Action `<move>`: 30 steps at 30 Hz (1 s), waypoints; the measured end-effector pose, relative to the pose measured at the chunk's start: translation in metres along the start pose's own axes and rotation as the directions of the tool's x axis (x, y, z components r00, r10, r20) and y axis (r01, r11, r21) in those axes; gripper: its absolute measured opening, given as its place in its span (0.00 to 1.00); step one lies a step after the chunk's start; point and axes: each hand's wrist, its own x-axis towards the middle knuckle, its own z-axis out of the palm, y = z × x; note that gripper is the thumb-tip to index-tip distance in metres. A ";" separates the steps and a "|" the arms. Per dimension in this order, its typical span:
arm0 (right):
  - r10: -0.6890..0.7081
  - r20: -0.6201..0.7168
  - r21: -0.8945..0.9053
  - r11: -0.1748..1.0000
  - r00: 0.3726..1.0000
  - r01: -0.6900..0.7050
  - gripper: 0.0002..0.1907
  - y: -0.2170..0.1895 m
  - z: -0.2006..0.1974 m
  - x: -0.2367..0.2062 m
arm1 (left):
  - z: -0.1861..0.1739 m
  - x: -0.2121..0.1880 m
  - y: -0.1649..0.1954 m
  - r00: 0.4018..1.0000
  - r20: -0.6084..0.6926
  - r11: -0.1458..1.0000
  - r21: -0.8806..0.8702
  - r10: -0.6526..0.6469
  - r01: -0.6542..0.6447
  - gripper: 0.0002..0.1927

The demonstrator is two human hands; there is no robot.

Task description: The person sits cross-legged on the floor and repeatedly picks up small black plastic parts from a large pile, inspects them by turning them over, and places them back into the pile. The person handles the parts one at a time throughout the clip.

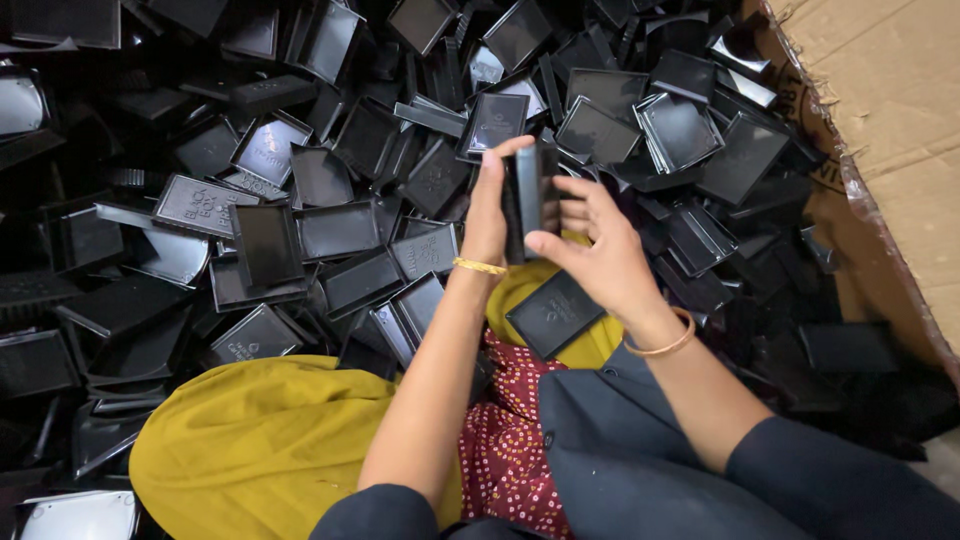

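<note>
Item: small black rectangular plastic case (pixel 528 195), clamped between left hand (pixel 488 205) and right hand (pixel 590 250), edge-on, long axis upright. Beyond both hands: heap of black plastic lids (pixel 300 190); right, cardboard wall (pixel 890 120).

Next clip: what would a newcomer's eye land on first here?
A heap of black plastic lids fills the frame. At centre, the left hand and right hand together hold a small stack of lids upright. Yellow cloth covers the lap below; cardboard lies top right.
</note>
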 end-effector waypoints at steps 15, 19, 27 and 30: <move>-0.041 0.002 -0.004 0.999 0.999 0.041 0.23 0.012 0.005 -0.023 | -0.008 -0.003 0.032 0.808 -0.163 0.542 0.813 0.565 -0.215 0.35; -0.159 -0.051 -0.081 0.985 0.986 0.155 0.16 0.005 0.013 -0.030 | -0.006 -0.006 0.029 0.814 -0.215 0.565 0.809 0.539 -0.160 0.37; -0.245 -0.333 0.744 0.525 0.910 0.413 0.07 -0.024 -0.140 0.020 | -0.083 0.045 0.007 0.875 -0.116 0.385 0.919 0.470 -0.085 0.10; -0.430 -0.281 0.379 0.772 0.858 0.511 0.14 -0.037 -0.169 0.004 | -0.123 0.070 0.001 0.857 0.072 -0.043 0.997 0.511 -0.058 0.20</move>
